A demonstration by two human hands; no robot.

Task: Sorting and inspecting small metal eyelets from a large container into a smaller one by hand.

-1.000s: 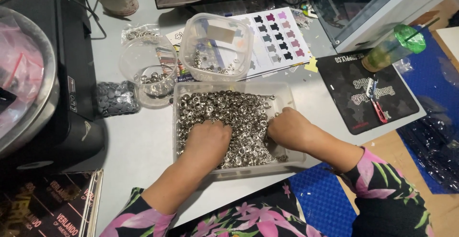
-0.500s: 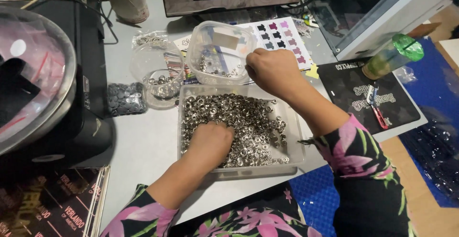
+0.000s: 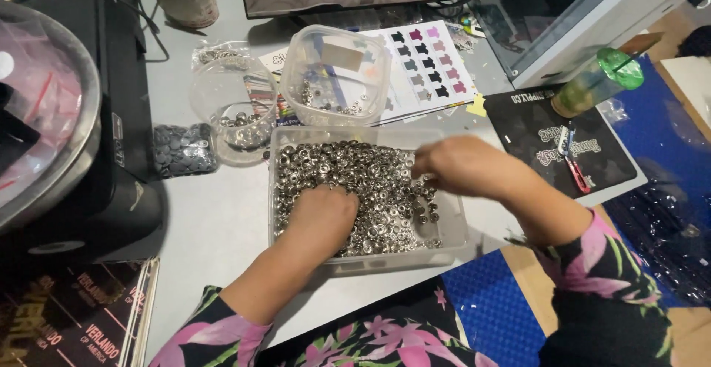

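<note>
A heap of small silver metal rings [image 3: 366, 189] was found in a shallow clear tray [image 3: 452, 234] at the near middle of the grey table [image 3: 215, 226]. The rings were seen to be round, shiny and hollow at the centre, piled loose and thickest toward the left and middle of the tray; bare tray floor was visible along its right edge.

The left hand [image 3: 322, 215] was pressed down into the heap, knuckles up, fingers curled under and buried among the rings; whether anything was gripped could not be told. The right hand [image 3: 455, 165] was held over the far right part of the heap, blurred, fingers drawn together; whether a ring was pinched could not be told either.

As to progress, the sorting was judged to be at an early stage: only a scattering of rings lay in the clear tub [image 3: 333, 78] just behind the tray, and a few more in the round clear cup [image 3: 237, 111] to its left, while the great bulk remained in the tray.

A bag of dark grey discs [image 3: 181, 151] lay beside the cup. A sheet of coloured shapes [image 3: 429, 63] lay under and behind the tub. A green-capped bottle [image 3: 596, 78] and a black mat [image 3: 548, 137] were noted well to the right.
</note>
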